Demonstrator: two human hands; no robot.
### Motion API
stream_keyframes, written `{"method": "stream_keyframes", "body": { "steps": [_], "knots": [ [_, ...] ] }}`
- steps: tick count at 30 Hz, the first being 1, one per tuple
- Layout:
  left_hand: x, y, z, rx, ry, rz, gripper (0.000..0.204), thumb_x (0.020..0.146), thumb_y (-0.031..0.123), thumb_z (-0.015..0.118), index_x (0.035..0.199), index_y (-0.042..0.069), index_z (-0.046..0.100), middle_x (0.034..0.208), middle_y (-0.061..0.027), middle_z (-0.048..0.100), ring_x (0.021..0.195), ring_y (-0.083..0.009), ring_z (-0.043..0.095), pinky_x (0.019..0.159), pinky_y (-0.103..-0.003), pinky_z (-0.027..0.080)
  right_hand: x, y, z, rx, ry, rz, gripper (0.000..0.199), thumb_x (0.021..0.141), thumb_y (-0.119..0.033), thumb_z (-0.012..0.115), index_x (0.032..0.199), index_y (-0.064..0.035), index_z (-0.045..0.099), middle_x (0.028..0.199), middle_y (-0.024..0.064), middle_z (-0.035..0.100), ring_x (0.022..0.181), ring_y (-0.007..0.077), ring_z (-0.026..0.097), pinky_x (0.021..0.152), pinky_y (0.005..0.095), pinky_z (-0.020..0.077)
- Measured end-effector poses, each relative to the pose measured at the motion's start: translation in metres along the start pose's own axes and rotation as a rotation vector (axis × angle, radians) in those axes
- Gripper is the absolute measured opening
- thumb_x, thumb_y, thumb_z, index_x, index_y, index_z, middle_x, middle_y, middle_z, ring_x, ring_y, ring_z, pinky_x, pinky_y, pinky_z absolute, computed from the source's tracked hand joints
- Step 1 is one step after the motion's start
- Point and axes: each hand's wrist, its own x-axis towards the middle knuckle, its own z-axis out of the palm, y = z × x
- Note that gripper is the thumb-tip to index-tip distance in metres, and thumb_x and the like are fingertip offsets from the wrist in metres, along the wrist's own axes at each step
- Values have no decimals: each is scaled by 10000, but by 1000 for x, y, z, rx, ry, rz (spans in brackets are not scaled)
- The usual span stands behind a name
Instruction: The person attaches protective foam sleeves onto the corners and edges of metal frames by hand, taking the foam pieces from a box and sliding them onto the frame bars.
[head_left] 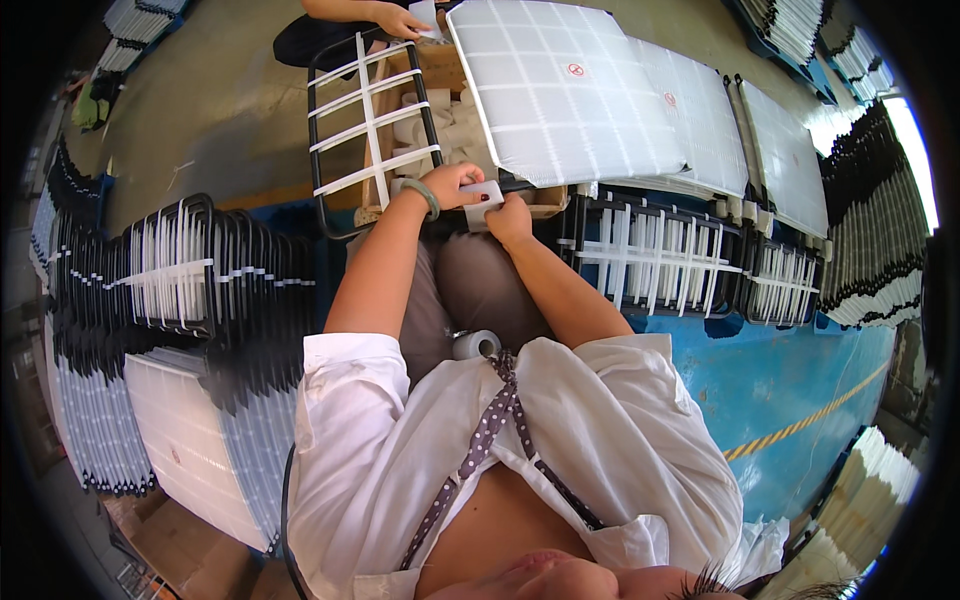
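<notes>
In front of my knees, my left hand [456,184], with a green bangle at the wrist, is closed on a small roll of white tape [487,193]. My right hand [511,220] is closed at the other side of the same roll, and a short strip hangs between the hands. Just left of them leans a black tube frame [435,125] crossed by white straps. Behind it stands an open wooden box [375,165] of white rolls and scraps. Another white roll [476,345] lies in my lap.
A white strapped panel [565,85] covers the box's right part. Stacked black frames stand at left [170,265] and right [660,255]. Across the box, a co-worker's hand [400,20] holds something white. A yellow-black line [800,415] crosses the blue floor.
</notes>
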Motion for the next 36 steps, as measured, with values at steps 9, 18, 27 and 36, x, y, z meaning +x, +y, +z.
{"method": "stream_keyframes", "body": {
  "steps": [9, 18, 27, 36],
  "knots": [
    [13, -6, 7, 363, 109, 101, 432, 722, 267, 656, 1088, 65, 547, 1012, -156, 599, 913, -288, 577, 805, -329, 444, 15, 31, 21, 308, -8, 31, 378, 671, -181, 623, 965, 44, 544, 854, 215, 610, 850, 339, 590, 744, 367, 447],
    [13, -17, 8, 404, 108, 1, 432, 697, 283, 663, 1068, 77, 578, 1020, -141, 597, 925, -272, 572, 814, -321, 439, 7, 18, 5, 173, -279, 165, 327, 646, -253, 686, 784, 36, 624, 728, 155, 612, 702, 236, 593, 658, 328, 437],
    [8, 11, 29, 736, 129, -69, 407, 798, 288, 544, 1152, 94, 497, 1035, -135, 582, 946, -286, 554, 825, -380, 395, 13, 63, 12, 276, -340, 33, 284, 714, -265, 626, 769, 13, 621, 674, 137, 592, 635, 225, 563, 608, 346, 415],
    [1, 3, 41, 831, 342, -61, 321, 838, 292, 467, 1130, 160, 484, 1010, -52, 598, 937, -218, 551, 784, -371, 336, -21, 38, -16, 521, -517, -189, 208, 825, -166, 536, 908, 15, 597, 774, 42, 589, 715, 96, 511, 671, 248, 408]
  ]
}}
